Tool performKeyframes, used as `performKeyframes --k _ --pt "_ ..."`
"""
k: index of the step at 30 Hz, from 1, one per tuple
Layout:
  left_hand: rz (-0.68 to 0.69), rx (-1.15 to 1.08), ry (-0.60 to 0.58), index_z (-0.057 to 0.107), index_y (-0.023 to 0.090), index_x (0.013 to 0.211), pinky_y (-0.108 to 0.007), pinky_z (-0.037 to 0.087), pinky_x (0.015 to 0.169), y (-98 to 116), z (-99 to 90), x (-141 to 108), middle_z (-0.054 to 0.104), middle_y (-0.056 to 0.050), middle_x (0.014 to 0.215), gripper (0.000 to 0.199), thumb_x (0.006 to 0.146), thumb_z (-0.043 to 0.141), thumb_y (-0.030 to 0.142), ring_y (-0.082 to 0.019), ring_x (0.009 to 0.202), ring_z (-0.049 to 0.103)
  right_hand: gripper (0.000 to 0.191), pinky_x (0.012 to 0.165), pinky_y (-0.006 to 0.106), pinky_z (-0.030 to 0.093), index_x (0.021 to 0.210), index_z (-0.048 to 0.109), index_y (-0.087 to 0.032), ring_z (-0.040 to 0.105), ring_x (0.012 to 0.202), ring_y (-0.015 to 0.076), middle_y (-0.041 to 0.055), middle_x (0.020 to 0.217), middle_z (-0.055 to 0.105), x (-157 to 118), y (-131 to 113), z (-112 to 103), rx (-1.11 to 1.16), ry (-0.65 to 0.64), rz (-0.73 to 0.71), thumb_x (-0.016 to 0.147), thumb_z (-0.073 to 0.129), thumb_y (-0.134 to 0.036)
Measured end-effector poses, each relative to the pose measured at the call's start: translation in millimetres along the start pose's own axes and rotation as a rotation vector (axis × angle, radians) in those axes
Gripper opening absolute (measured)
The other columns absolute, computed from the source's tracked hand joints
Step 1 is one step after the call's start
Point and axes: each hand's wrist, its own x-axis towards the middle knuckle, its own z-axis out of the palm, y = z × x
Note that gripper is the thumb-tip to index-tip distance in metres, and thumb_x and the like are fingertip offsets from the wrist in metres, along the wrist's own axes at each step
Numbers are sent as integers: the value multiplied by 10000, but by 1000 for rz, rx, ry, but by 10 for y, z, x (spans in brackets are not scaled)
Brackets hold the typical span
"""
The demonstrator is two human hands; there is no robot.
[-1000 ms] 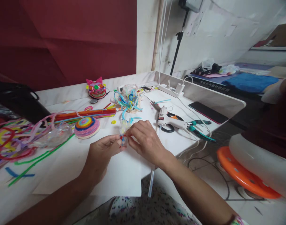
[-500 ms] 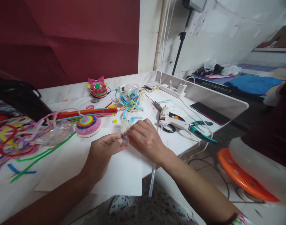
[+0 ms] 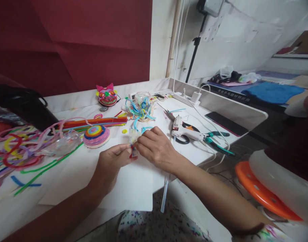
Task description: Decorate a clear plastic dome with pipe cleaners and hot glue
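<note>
Packaging point(image 3: 68, 143) of clear, crumpled plastic lies on the left of the counter point(image 3: 186, 153), beside curled fuzzy sticks point(image 3: 13, 164); what it holds is too blurred to tell. Another clear plastic wrap point(image 3: 141, 96) sits at the back, just behind a tangle point(image 3: 143, 109) of blue, yellow and cream strands.

A small clear piece point(image 3: 134, 133) is between the hands, above the white paper point(image 3: 128, 188); yellow, blue and red show on it or through it, I cannot tell which. The left hand point(image 3: 115, 156) pinches its lower end between thumb and forefinger. The right hand point(image 3: 155, 146) has its fingers bunched together, closed on the right edge of the piece, their tips partly hidden.

Left of the hands lies a rounded disc point(image 3: 97, 135) wound in rings of pink, purple, blue, orange and yellow. Behind it is a bundle of straight fuzzy sticks point(image 3: 103, 123), mostly red and orange. A pink face with pointed ears point(image 3: 107, 95) rests at the back. To the right, a white glue gun point(image 3: 179, 126) lies over black-handled scissors point(image 3: 183, 139), near green-handled pliers point(image 3: 216, 146) and a flat dark phone point(image 3: 227, 123).
</note>
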Motion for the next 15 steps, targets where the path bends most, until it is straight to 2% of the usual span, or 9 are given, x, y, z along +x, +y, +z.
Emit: performKeyframes --k 4,11,15 --pt "-13 -1 9 719 127 721 -372 589 794 -8 -19 31 691 -45 765 233 612 779 323 -181 799 639 309 647 346 266 809 598 -169 416 741 167 25 739 546 39 36 -6 20 -25 -25 1017 370 -152" --pt "0 17 54 710 118 708 -289 583 730 36 0 39 680 -32 736 204 586 779 266 -146 741 627 335 648 352 259 765 596 -173 426 735 174 32 733 542 125 34 34 -16 -53 -144 1008 370 -133" --pt "5 -1 48 703 127 714 -355 595 767 27 -22 52 685 -27 731 245 580 793 312 -171 748 652 243 670 341 287 848 616 -162 470 768 175 42 779 587 105 60 51 111 -84 -5 997 425 -178"
